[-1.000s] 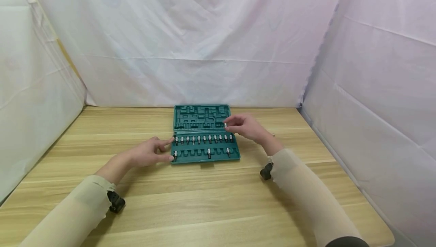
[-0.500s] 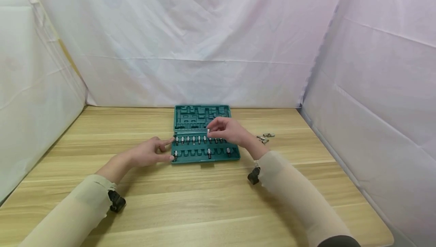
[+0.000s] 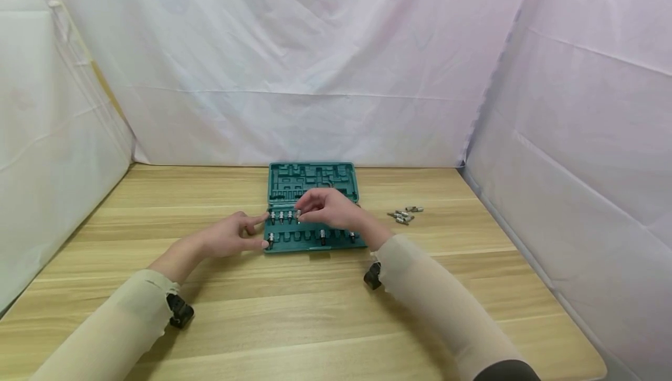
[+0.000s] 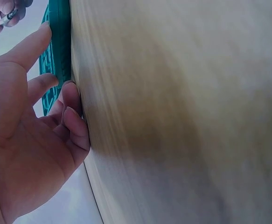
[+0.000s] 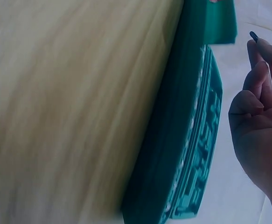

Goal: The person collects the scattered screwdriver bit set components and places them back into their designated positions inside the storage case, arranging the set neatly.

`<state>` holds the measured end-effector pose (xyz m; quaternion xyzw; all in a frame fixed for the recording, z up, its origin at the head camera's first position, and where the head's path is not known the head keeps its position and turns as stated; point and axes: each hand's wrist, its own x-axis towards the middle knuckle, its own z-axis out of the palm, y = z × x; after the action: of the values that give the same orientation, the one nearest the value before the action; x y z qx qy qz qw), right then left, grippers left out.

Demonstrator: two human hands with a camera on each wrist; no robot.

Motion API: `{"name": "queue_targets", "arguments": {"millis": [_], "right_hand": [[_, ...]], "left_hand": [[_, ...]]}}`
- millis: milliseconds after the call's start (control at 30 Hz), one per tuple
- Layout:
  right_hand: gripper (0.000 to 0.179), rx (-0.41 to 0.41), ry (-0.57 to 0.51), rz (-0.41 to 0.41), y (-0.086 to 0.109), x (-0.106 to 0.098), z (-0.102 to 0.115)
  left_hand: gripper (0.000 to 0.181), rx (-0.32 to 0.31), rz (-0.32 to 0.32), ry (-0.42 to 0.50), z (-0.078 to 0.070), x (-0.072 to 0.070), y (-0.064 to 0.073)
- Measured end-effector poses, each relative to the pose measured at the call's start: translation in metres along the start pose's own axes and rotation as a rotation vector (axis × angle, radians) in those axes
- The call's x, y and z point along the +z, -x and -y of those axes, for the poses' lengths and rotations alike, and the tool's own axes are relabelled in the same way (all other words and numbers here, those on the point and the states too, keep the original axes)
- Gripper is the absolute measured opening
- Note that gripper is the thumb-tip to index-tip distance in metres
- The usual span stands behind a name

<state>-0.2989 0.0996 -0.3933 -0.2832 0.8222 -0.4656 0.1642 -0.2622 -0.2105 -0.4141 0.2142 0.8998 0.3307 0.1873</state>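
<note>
An open green plastic case (image 3: 294,247) lies on the table. Socket bits (image 3: 280,217) stand in its back row, partly covered by my right hand (image 3: 333,209). That hand pinches a small bit socket (image 4: 7,17) with a silver end between thumb and fingertips, over the back row; its dark tip (image 5: 253,36) shows in the right wrist view. At the case's left side, my left hand (image 3: 231,235) touches the edge with thumb and index finger stretched out, its other fingers bent against the table. Three bit sockets (image 3: 322,236) sit spaced along the front row.
Several loose bit sockets (image 3: 402,216) lie on the wooden table (image 3: 294,311) to the right of the case. The case's lid (image 3: 312,177), with moulded recesses, lies folded back. White cloth walls (image 3: 315,77) surround the table behind and at both sides.
My right hand has moved left along the case with the bit socket, from the right end toward the left part of the back row. The left hand stays in place.
</note>
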Motion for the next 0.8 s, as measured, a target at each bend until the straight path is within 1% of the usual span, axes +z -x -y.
{"name": "queue_targets", "arguments": {"millis": [100, 200, 367, 633, 800], "right_hand": [[0.028, 0.013, 0.022, 0.015, -0.004, 0.007, -0.002], [0.027, 0.027, 0.043, 0.027, -0.008, 0.013, -0.005], [0.024, 0.039, 0.063, 0.035, -0.014, 0.022, -0.007], [0.018, 0.068, 0.137, 0.055, -0.021, 0.033, 0.000], [0.014, 0.082, 0.213, 0.078, -0.026, 0.041, 0.005]], "left_hand": [[0.086, 0.002, 0.005, 0.000, 0.000, 0.000, 0.000], [0.086, -0.010, 0.005, -0.003, 0.000, -0.001, 0.000], [0.086, 0.000, 0.005, -0.003, 0.000, -0.001, 0.000], [0.085, 0.005, 0.011, 0.010, -0.002, 0.000, 0.001], [0.084, -0.002, 0.012, 0.007, -0.002, 0.000, 0.000]]}}
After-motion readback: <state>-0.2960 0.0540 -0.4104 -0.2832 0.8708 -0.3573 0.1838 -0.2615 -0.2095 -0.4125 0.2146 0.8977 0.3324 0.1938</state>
